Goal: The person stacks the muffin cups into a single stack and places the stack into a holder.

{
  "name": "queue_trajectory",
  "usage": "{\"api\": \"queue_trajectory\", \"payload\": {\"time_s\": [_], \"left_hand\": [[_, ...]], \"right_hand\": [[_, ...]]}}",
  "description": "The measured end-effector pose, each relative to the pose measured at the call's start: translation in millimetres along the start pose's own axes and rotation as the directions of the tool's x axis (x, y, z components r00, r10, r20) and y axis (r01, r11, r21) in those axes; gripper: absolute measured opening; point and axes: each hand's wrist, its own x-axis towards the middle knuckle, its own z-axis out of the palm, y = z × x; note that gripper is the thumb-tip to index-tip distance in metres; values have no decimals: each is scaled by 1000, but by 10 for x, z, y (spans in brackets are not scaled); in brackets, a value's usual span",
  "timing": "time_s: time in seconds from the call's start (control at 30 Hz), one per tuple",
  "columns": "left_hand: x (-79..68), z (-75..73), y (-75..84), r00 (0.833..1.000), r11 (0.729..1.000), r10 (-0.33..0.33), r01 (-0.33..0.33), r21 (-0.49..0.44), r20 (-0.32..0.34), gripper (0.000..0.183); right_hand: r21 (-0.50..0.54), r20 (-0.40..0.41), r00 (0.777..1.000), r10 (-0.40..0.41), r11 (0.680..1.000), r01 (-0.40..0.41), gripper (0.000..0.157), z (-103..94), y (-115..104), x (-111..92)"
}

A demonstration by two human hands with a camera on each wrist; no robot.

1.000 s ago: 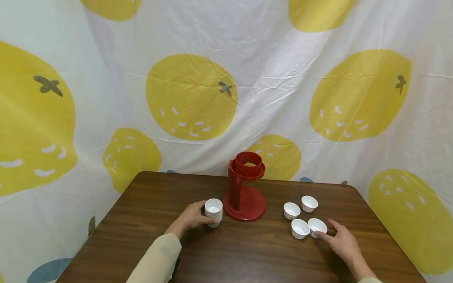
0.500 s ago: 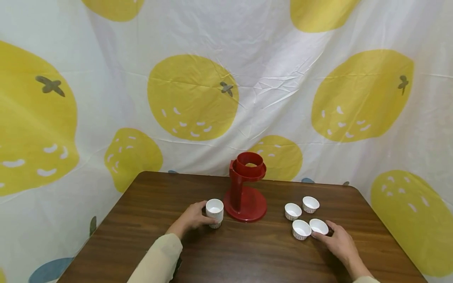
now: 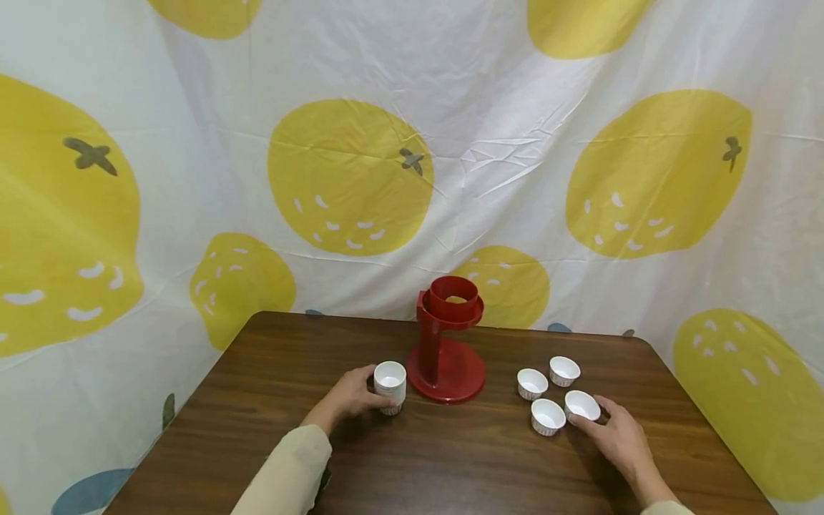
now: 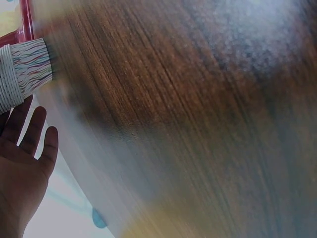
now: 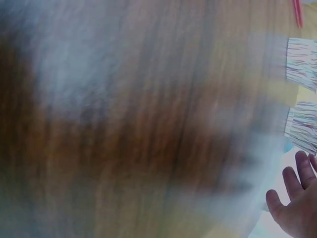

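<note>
Where we look down into the cups: white insides show in the stack of cups [image 3: 390, 390], the held cup [image 3: 582, 407] and the three loose cups [image 3: 548, 420].
Red stand [image 3: 429, 357]: its top ring is open, and we see yellow through it.
Left hand [image 3: 350, 395]: reaching from the lower left, fingers [image 4: 33, 130] clamped on the stack, thumb in front.
Right hand [image 3: 618, 433]: reaching from the lower right, fingers [image 5: 304, 169] clamped on the held cup, thumb on its near side; whether it touches the desk [image 3: 463, 465], we cannot tell.
Places: stack upright, just left of the stand; held cup among the loose ones, right of the stand.
Count: one stack, its nested cups uncountable to us; four separate cups; one stand.
</note>
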Motion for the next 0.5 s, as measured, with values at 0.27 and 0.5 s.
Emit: {"api": "queue_trajectory", "payload": {"time_s": [0.27,0.5], "left_hand": [[-16,-12,20,1000,1000,-1,1,-13,0,65],[-25,-11,11,1000,1000,-17,17,2,-3,69]], "right_hand": [[26,-44,999,-13,1000,14,86,-34,-119,4],[67,-35,999,-10,998,13,82,-53,-290,25]]}}
